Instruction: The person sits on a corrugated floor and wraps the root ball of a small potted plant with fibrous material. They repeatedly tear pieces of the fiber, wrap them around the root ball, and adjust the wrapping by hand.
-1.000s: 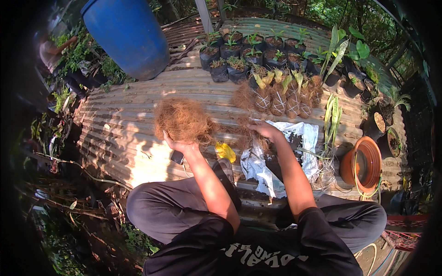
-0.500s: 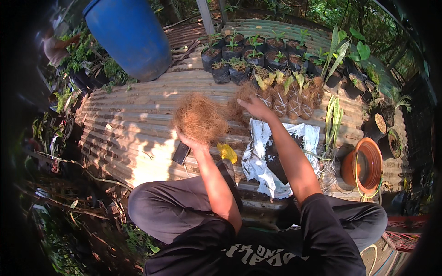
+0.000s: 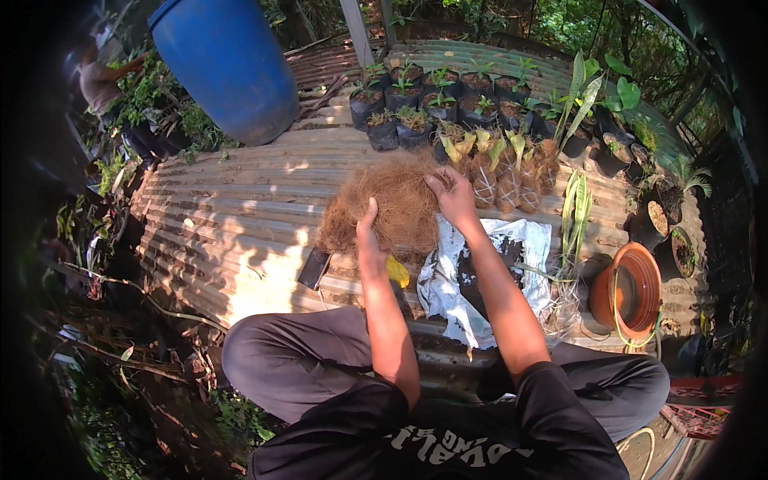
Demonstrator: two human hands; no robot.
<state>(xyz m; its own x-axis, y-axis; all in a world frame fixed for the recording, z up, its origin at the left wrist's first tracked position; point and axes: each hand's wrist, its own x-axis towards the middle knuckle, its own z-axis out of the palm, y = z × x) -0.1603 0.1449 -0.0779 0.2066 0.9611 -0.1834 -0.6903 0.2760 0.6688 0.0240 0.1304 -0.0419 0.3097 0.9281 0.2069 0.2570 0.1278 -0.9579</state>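
Note:
A loose brown wad of coconut fibre spreads between my two hands, above the corrugated metal sheet. My left hand grips it from the near side, thumb up against the strands and the other fingers hidden. At its right edge my right hand pinches the fibre between thumb and fingers. Close to my right forearm lies a white plastic sack with dark soil on it. Just left of my left wrist are a dark phone-like object and, on the other side, a yellow scrap.
Several fibre-wrapped, string-tied plants stand beyond my right hand, before rows of black seedling bags. Bare-root snake plant leaves and a terracotta basin lie to the right. A blue barrel stands far left; another person is behind plants.
My right hand has come back left and nearer, joining its fibre with the clump in my left hand. My left hand has moved right, and the fibre now stretches wider between both.

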